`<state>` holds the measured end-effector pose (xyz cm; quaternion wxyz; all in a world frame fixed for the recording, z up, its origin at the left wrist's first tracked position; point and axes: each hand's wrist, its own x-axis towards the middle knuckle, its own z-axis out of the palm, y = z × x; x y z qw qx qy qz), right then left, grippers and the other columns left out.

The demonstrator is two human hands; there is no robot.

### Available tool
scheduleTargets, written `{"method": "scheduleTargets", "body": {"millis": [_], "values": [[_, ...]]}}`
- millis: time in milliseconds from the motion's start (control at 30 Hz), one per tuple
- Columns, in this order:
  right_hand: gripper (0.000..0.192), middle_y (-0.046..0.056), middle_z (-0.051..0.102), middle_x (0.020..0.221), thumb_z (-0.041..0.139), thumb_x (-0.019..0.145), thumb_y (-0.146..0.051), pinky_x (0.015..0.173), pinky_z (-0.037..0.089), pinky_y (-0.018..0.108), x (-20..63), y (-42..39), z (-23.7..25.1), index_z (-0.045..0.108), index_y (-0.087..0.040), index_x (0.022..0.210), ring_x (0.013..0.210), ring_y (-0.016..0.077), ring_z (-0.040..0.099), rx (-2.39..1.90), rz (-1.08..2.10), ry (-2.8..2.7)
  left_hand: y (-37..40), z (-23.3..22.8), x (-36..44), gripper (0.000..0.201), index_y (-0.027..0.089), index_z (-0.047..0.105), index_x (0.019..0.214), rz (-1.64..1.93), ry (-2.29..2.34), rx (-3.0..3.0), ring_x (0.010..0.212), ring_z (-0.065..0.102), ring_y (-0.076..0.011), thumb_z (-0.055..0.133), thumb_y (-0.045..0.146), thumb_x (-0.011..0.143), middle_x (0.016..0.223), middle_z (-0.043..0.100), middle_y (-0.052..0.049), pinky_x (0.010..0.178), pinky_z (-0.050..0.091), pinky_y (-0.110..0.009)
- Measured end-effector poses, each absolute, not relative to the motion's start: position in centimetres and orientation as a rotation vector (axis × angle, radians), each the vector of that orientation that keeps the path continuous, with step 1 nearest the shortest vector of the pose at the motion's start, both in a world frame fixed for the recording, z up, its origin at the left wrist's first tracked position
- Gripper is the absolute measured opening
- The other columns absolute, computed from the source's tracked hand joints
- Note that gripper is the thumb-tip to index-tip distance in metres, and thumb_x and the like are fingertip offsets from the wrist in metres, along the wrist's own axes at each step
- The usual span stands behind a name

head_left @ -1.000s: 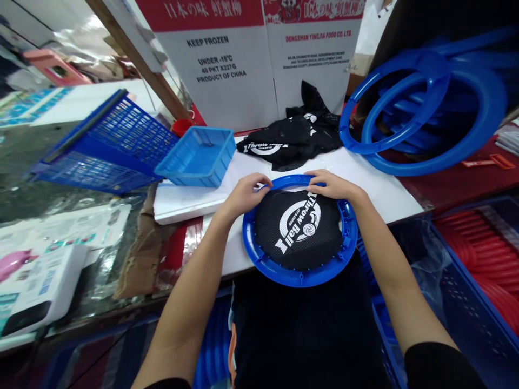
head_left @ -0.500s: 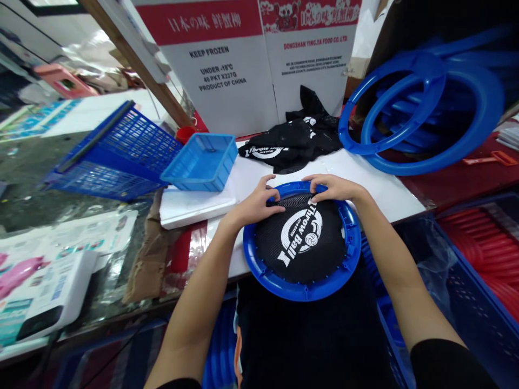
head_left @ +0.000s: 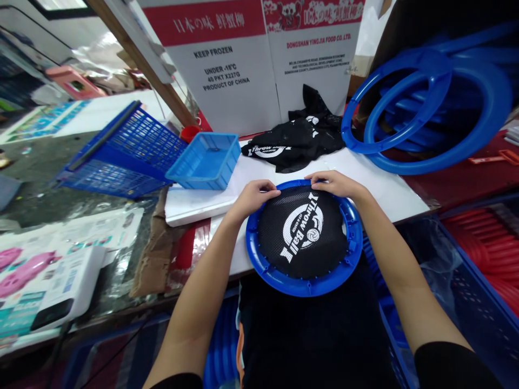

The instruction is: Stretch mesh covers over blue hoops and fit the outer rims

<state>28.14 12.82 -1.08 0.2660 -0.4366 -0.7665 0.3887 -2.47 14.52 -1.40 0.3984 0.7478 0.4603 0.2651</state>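
Observation:
A blue plastic ring rests partly on the table edge and partly over my lap. A black mesh net printed "Throw Ball" is stretched across it. At the ring's far left side, my left hand pinches the net's edge against the rim. My right hand pinches the net at the far rim, a short way to the right. On the right side, small pegs show along the rim, and a narrow gap lies beside the net. My fingertips partly hide the net's far edge.
More black nets lie heaped behind the ring, before a white carton. A light-blue tray and a blue basket stand left. Blue rings pile up at right. A crate of red rings sits below right.
Both hands have closed from loosely spread fingers into pinches at the far rim. The net's far edge now lies nearer the rim. The view has shifted slightly.

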Motion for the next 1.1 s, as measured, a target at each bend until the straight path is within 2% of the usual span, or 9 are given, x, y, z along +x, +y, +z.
{"method": "scheduleTargets", "body": {"millis": [633, 1100], "values": [[0.017, 0.011, 0.077, 0.130, 0.064, 0.089, -0.036, 0.112, 0.049, 0.055, 28.0, 13.2, -1.4, 0.066, -0.021, 0.081, 0.119, 0.0305, 0.070, -1.225, 0.968, -2.042, 15.0, -2.0, -2.0, 0.026, 0.020, 0.071, 0.081, 0.598, 1.238, 1.985, 0.088, 0.067, -0.0244, 0.061, 0.043, 0.089, 0.090, 0.078, -0.006, 0.086, 0.051, -0.038], [0.014, 0.010, 0.074, 0.127, 0.058, 0.091, -0.027, 0.110, 0.051, 0.053, 27.7, 13.9, -2.4, 0.065, -0.022, 0.080, 0.116, 0.0286, 0.067, -1.276, 0.868, -2.133, 15.1, -2.0, -2.2, 0.025, 0.022, 0.071, 0.079, 0.610, 1.265, 2.088, 0.089, 0.068, -0.0260, 0.060, 0.041, 0.091, 0.088, 0.078, -0.006, 0.087, 0.052, -0.038]]}}
